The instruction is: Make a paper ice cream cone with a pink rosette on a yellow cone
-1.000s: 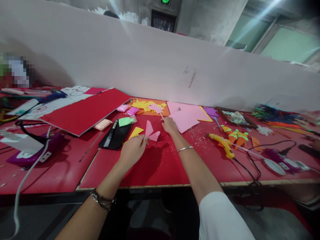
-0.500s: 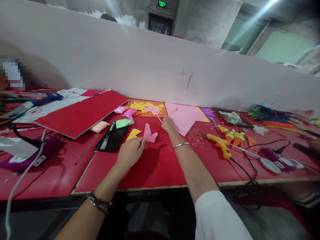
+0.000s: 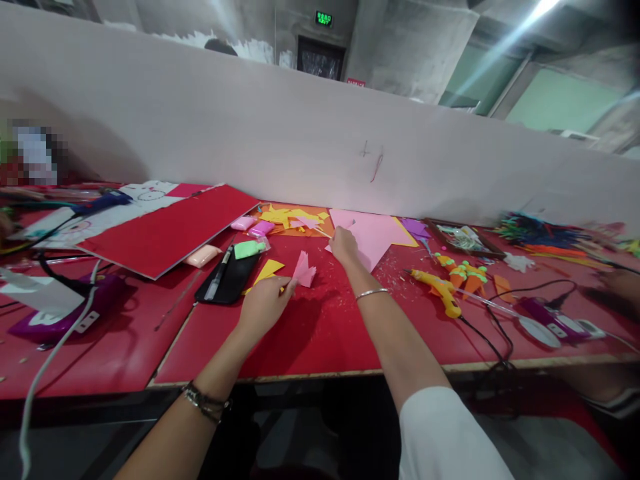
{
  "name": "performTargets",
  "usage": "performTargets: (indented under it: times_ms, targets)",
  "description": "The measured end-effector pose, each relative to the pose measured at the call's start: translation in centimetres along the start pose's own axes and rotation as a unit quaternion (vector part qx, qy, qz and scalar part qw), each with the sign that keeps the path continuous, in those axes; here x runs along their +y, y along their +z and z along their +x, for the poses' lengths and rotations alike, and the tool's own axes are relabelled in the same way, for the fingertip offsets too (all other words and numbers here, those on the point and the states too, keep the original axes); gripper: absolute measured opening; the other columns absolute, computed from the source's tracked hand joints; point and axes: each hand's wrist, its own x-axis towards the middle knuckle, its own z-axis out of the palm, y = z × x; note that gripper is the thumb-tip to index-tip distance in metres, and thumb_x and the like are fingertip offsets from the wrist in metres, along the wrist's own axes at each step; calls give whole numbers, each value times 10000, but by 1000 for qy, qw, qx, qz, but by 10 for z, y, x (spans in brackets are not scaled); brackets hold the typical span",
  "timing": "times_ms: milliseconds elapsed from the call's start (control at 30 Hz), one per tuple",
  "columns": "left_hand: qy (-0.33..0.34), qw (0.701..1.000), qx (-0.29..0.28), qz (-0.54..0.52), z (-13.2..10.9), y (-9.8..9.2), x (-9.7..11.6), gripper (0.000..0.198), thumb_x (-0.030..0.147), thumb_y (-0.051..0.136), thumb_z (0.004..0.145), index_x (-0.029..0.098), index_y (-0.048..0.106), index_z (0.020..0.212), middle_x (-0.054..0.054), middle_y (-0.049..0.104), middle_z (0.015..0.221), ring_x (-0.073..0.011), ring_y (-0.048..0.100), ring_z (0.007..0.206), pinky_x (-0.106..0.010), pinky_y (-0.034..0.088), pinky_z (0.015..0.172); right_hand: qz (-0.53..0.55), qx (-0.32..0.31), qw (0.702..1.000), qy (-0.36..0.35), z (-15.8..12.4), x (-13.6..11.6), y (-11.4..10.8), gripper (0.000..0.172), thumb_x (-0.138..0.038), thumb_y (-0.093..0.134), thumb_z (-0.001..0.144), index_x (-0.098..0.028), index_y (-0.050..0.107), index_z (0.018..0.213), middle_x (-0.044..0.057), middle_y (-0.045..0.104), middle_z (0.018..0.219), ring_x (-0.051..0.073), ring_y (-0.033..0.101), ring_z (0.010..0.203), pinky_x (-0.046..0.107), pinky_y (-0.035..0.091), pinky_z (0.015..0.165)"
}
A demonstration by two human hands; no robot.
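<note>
My left hand (image 3: 267,300) is closed on a piece of folded pink paper (image 3: 304,270), which fans out past the fingertips above the red table. Under and behind that hand lies a folded yellow paper (image 3: 270,269). Further forward, my right hand (image 3: 345,247) is closed around a thin pale stick (image 3: 324,233). The stick's far end points at a small pink paper cutout (image 3: 309,223) over yellow scraps (image 3: 283,216); whether the two are joined I cannot tell. A large pink sheet (image 3: 377,235) lies beside and partly behind the right hand.
A black phone (image 3: 235,283) with a pen (image 3: 219,275) on it is left of my left hand. On the right are a yellow glue gun (image 3: 443,290) with its cord, orange craft figures (image 3: 463,277) and a tray (image 3: 465,238). A red board (image 3: 170,230) rests at left.
My right hand has moved slightly to the right, with the stick still in it. The pink paper in my left hand has turned and looks more bunched together. The view has shifted a little.
</note>
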Motion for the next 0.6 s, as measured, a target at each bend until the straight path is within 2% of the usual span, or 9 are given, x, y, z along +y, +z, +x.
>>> performTargets:
  times_ms: [133,233,300,367,433,500,600]
  targets:
    - [-9,997,10,-77,1,-1,-1,403,436,347,820,172,610,666,-30,634,650,-144,540,585,-223,333,546,102,154,983,6,3,15,-25,218,-143,394,788,-131,581,899,118,624,931,200,567,907,297,421,761]
    - [-27,989,14,-144,1,-3,-3,407,438,352,812,160,623,687,-9,615,600,-118,500,506,-214,322,508,171,226,959,-11,-2,28,-46,206,-194,400,792,-123,574,878,91,635,855,151,588,806,263,444,717]
    - [-40,982,13,-182,1,-4,-5,409,442,365,801,149,628,692,-8,611,593,-110,485,488,-210,321,493,237,256,937,-19,-18,36,-60,227,-245,399,800,-119,560,900,61,632,769,116,592,676,241,464,634]
    - [-47,976,16,-212,2,-4,-8,411,450,376,792,138,635,723,-17,618,611,-108,482,484,-211,329,490,452,287,844,-29,-45,44,-73,179,-273,511,742,-125,577,819,16,604,652,92,562,562,231,467,575]
    - [-52,969,25,-239,4,-4,-11,410,446,378,790,127,634,761,-31,626,648,-108,483,479,-217,345,496,568,299,766,-48,-80,53,-82,172,-298,590,694,-152,587,784,-19,588,623,64,535,532,209,461,558]
    - [-51,960,19,-275,7,-3,-13,395,430,384,789,118,626,794,-40,624,678,-104,485,475,-222,366,510,628,307,714,-44,-114,63,-86,175,-302,648,651,-165,595,747,-34,584,614,45,520,519,173,443,524]
    - [-48,938,-15,-343,11,-2,-12,355,410,415,772,115,611,756,-41,611,689,-92,473,468,-224,387,519,687,284,669,-10,-146,79,-80,186,-288,692,611,-163,610,721,-48,572,577,20,482,470,124,411,458]
